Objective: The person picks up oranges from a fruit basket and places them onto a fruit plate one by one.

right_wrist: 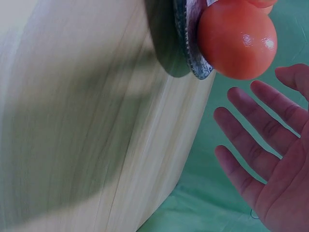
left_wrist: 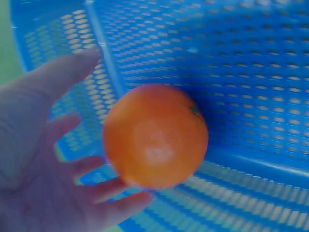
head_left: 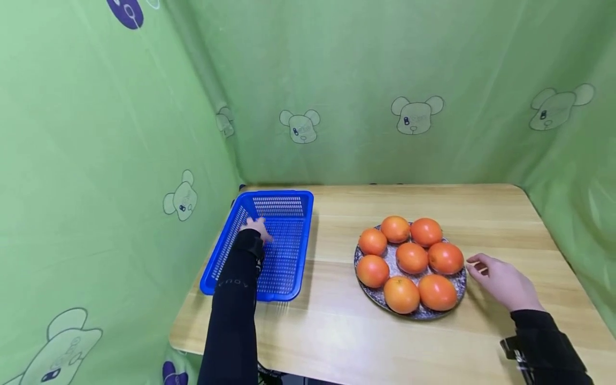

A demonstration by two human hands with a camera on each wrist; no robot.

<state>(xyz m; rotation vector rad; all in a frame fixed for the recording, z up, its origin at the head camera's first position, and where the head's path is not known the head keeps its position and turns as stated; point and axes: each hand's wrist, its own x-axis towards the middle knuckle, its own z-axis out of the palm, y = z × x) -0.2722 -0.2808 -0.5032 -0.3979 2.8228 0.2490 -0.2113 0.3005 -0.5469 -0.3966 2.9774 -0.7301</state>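
Inside the blue plastic basket (head_left: pixel 284 256), my left hand (head_left: pixel 258 229) has its fingers spread. In the left wrist view an orange (left_wrist: pixel 155 136) lies in the basket beside that hand (left_wrist: pixel 63 159), its fingertips close to the fruit's edge; in the head view the hand mostly hides it. On the right, a dark patterned plate (head_left: pixel 418 313) bears several oranges (head_left: pixel 411 258). My right hand (head_left: pixel 505 280) is just right of the plate, fingers relaxed and holding nothing. The right wrist view shows its extended fingers (right_wrist: pixel 248 125) near an orange (right_wrist: pixel 236 41) at the plate's rim.
A light wooden table (head_left: pixel 332 321) carries the basket on the left and the plate on the right, with bare wood between them. Green cloth (head_left: pixel 356 80) with bear-face prints hangs behind and at both sides of the table.
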